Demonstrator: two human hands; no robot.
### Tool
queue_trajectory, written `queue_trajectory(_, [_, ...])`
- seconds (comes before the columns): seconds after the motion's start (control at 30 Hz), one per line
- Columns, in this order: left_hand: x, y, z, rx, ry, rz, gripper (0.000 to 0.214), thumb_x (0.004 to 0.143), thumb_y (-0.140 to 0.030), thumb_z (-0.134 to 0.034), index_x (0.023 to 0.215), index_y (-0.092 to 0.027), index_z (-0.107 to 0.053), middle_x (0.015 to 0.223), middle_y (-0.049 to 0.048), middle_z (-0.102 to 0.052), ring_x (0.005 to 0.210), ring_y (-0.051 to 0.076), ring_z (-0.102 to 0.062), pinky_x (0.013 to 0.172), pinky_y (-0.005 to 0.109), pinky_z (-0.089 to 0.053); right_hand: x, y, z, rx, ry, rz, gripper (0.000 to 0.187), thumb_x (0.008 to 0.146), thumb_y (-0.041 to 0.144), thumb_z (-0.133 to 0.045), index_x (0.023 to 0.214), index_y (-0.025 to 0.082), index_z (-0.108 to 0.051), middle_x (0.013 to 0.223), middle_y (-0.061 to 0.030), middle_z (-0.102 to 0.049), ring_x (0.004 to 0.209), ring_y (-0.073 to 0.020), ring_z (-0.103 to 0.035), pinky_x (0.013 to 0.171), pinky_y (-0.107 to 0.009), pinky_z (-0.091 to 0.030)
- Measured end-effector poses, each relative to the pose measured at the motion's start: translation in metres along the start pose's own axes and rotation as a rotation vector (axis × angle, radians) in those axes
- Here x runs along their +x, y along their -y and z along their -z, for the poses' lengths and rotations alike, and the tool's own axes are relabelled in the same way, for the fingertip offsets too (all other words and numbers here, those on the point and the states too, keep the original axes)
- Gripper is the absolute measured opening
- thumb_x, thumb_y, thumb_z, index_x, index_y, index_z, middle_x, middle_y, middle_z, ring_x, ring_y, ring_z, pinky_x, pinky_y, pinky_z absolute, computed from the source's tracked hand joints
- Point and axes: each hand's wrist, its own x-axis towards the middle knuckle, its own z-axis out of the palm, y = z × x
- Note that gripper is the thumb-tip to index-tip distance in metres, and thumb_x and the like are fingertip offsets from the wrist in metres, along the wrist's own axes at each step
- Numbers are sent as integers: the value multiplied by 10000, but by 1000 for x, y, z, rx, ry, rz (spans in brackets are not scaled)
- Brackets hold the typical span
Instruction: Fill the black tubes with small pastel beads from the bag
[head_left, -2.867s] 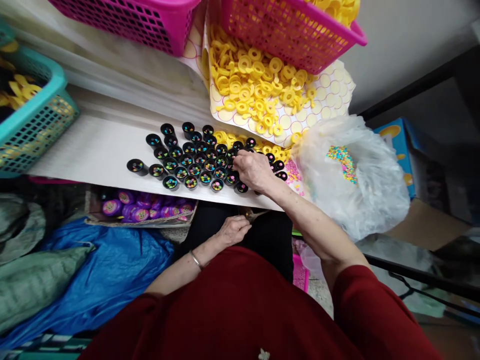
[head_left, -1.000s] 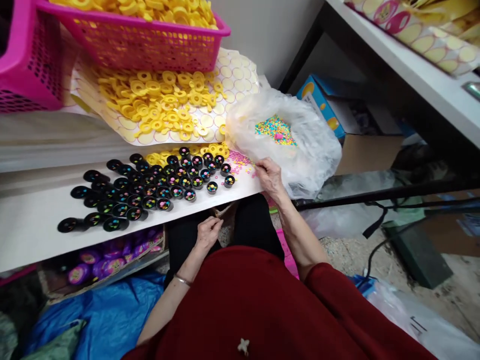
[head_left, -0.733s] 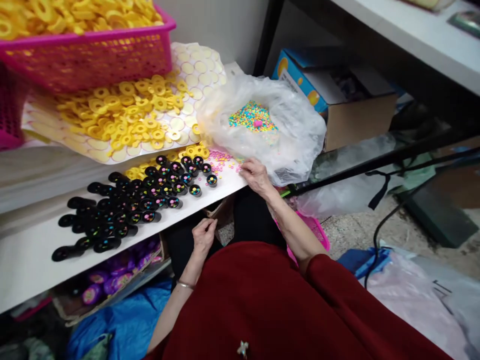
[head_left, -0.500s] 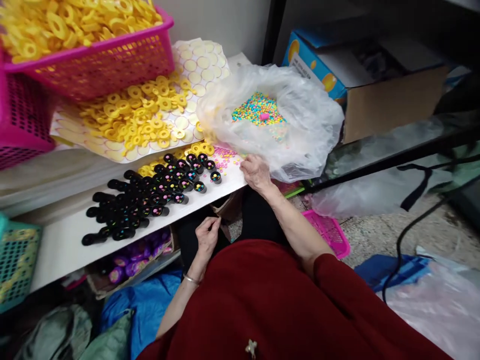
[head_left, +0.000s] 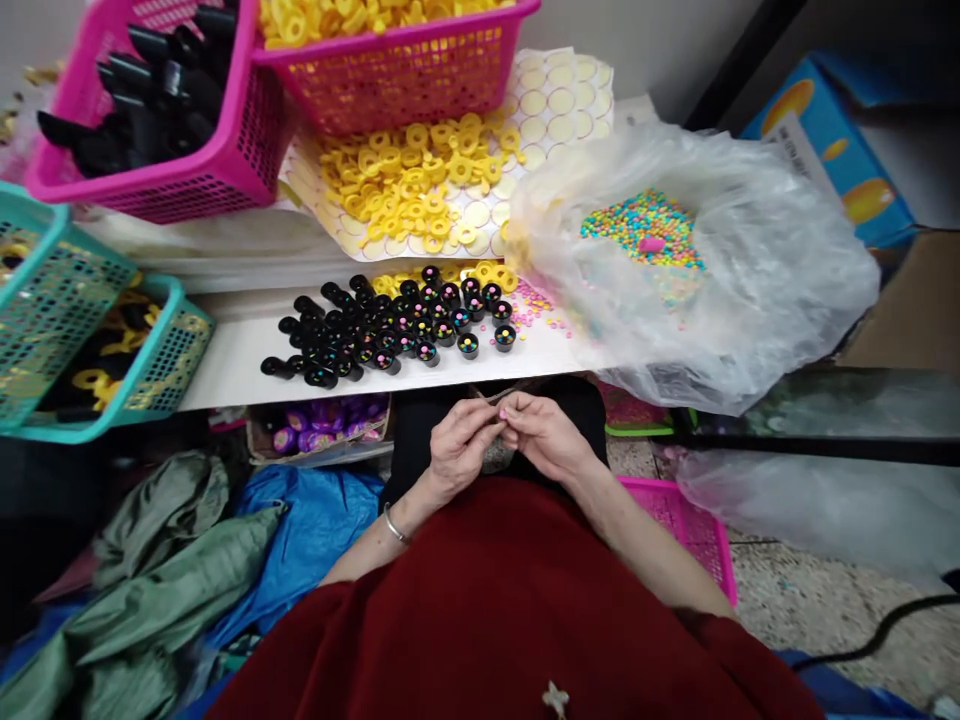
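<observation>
My left hand (head_left: pixel 459 452) and my right hand (head_left: pixel 541 432) meet over my lap, just below the white shelf (head_left: pixel 232 360). Both are closed in a pinch, fingertips touching, with something small between them that I cannot make out. On the shelf above stands a cluster of black cups (head_left: pixel 390 325) with coloured candy beads inside. A clear plastic bag (head_left: pixel 720 300) of pastel candy beads (head_left: pixel 645 228) lies to the right. A few loose pink beads (head_left: pixel 536 305) lie on the shelf between cups and bag.
Yellow plastic rings (head_left: pixel 412 185) lie heaped on a dotted sheet behind the cups. Pink baskets (head_left: pixel 225 170) stand at the back, teal baskets (head_left: pixel 90 330) at left. Purple containers (head_left: pixel 322 425) sit under the shelf. Blue and green sacks (head_left: pixel 187 540) lie at lower left, a pink tray (head_left: pixel 682 520) by my right leg.
My right hand has left the shelf beside the bag and come down to my lap, joining my left hand. The view has swung left.
</observation>
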Motion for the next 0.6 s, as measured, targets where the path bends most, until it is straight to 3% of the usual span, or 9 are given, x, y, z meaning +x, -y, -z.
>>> queue_trajectory(0.1, [0,-2,0,-18,-18,-12,75,882,-209,-672,914,-178,-733,809,29,-688,720,102,-655,659,203,-547,-2,-10,-8,196,31,-122,369,567,331,-913,662,153,-604,561,56,-509,503,-47,-408,500,-204,-322])
queue_trajectory(0.2, [-3,-1,3,-21,-62,16,75,878,-207,-677,916,-176,-735,809,30,-686,708,99,-652,647,201,-545,3,-12,-12,249,26,-156,340,555,279,-925,650,146,-627,548,54,-521,488,-43,-420,484,-199,-341])
queue_trajectory(0.43, [-7,13,17,136,-131,-145,119,890,-126,-624,959,-182,-704,832,30,-691,723,101,-653,649,202,-547,17,-15,-30,111,-140,-139,335,505,291,-936,622,139,-661,481,41,-539,443,-50,-450,428,-190,-324])
queue_trajectory(0.6, [-10,26,27,167,-147,-182,128,882,-104,-629,986,-161,-674,839,43,-686,730,105,-646,657,206,-550,22,-17,-39,7,-135,-107,309,587,362,-894,669,126,-713,508,4,-608,452,-68,-511,463,-210,-392])
